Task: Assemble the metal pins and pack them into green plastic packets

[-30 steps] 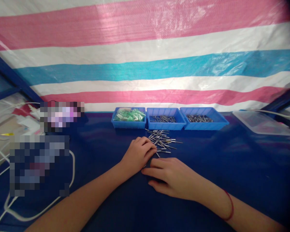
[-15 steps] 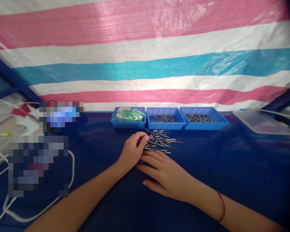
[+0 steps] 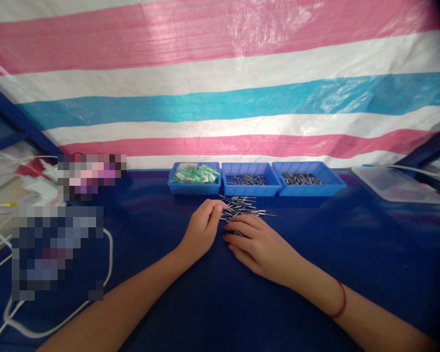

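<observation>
A loose pile of small metal pins [image 3: 246, 206] lies on the dark blue table [image 3: 352, 254], just in front of the blue bins. My left hand [image 3: 201, 229] rests at the pile's left edge with its fingers curled; thumb and forefinger are pinched at a pin. Flat on the table lies my right hand [image 3: 258, 244], palm down, its stretched fingers touching the near edge of the pile and covering some pins. A red cord circles my right wrist.
Three blue bins stand in a row at the back: the left bin [image 3: 194, 186] holds green-tinted bags, the middle bin [image 3: 251, 188] and the right bin [image 3: 308, 187] hold metal pins. A clear plastic lid [image 3: 398, 188] lies far right. White cables [image 3: 58, 318] run at the left. A striped tarp hangs behind.
My right hand has slid forward and up to the pile, now covering its near edge. My left hand has shifted slightly forward and its fingertips have pinched at the pile's left side.
</observation>
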Demonstrator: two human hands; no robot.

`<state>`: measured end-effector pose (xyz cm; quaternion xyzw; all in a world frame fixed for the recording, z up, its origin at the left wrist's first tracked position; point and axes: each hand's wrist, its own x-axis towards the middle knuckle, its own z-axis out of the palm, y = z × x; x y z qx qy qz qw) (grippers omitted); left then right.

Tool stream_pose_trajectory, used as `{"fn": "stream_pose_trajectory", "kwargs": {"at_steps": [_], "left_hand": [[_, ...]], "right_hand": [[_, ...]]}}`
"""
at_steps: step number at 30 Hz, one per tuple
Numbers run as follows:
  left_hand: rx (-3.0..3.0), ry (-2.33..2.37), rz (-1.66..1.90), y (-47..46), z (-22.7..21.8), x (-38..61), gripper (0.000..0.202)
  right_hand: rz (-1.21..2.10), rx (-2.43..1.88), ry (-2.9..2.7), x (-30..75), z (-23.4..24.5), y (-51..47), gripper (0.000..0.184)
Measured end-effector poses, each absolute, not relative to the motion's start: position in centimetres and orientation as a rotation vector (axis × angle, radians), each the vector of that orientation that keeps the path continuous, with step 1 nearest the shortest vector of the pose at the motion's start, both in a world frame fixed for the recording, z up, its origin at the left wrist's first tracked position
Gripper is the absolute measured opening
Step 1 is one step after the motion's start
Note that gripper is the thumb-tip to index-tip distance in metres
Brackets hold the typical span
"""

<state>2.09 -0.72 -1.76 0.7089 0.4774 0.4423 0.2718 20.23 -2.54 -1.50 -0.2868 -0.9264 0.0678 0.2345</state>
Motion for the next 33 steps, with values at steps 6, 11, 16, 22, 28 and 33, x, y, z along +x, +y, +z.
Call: {"fn": "stream_pose_trajectory", "kwargs": {"at_steps": [6,11,16,22,28,33], "left_hand": [[1.866,1.148,1.197,-1.2,-2.1,2.4,0.021],[1.61,1.082,1.181,-1.7,-2.2,2.8,0.026],[1.503,0.961,1.083,-1.8,-2.2,2.9,0.031],[1.663,0.945,1.026,-2.0,-2.0,2.9,0.025],[1.995,0.983,0.944,-2.0,-1.0,3.0,0.017],[2.064,0.968,0.905,-1.9,-1.0,3.0,0.025]], "right_hand": [[0.382,-0.902,-2.184,20.6,-1.2,-2.5,0.019],[0.581,-0.982,-1.935,20.5,-1.1,-2.7,0.008],[0.648,-0.978,-1.854,20.5,-0.9,-2.6,0.011],[0.661,-0.961,-1.846,20.7,-0.7,-2.5,0.01],[0.623,-0.966,-1.81,20.7,-0.6,-2.6,0.009],[0.662,-0.959,-1.817,20.5,-0.5,-2.7,0.009]]}}
